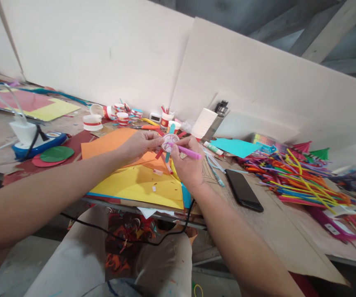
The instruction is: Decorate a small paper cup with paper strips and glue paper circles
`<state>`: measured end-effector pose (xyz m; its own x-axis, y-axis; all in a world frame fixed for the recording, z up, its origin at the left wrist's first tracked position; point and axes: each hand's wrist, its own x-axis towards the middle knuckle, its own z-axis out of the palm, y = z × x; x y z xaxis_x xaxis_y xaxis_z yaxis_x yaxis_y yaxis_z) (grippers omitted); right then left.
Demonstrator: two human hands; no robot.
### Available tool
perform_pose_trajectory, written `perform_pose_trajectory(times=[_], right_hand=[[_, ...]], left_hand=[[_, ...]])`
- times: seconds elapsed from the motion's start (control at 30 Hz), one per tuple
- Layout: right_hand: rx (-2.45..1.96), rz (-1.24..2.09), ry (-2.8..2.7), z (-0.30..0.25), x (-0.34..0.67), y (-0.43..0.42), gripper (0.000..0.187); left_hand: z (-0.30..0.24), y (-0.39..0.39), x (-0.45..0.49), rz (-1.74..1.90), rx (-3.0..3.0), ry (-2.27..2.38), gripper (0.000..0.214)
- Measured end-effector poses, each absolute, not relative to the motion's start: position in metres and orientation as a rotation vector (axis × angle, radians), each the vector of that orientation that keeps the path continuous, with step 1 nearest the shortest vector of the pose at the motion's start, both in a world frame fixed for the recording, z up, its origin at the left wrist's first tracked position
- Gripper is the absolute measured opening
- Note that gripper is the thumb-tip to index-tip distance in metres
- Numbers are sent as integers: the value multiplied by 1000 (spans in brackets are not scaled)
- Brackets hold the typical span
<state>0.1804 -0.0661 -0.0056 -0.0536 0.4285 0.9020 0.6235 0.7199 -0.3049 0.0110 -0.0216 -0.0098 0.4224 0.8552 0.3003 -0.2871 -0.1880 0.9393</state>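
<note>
In the middle of the head view my left hand [145, 144] pinches the edge of a small round white paper cup piece [171, 142]. Purple lines are drawn on its face, and red and teal strips stick out around it. My right hand [188, 163] is closed around a purple marker [190, 152], whose tip is at the white face; whether it touches I cannot tell. Beneath both hands lie yellow paper [134, 185] and orange paper [110, 142], with small scraps on the yellow sheet.
A black phone [244, 190] lies right of my right hand. Beyond it is a heap of coloured pipe cleaners [302, 181]. Stacked paper cups [205, 121] lean at the back. On the left stand a blue power strip [38, 145] and green paper circle [57, 154]. A black cable [128, 240] crosses my lap.
</note>
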Motion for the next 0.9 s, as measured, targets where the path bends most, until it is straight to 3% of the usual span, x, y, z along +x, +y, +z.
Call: perform_pose_trajectory(times=[0.9], right_hand=[[-849,-202,-1665,-4,179,-67,12]], left_hand=[[-9,-23,11,1072,1481,551,40]])
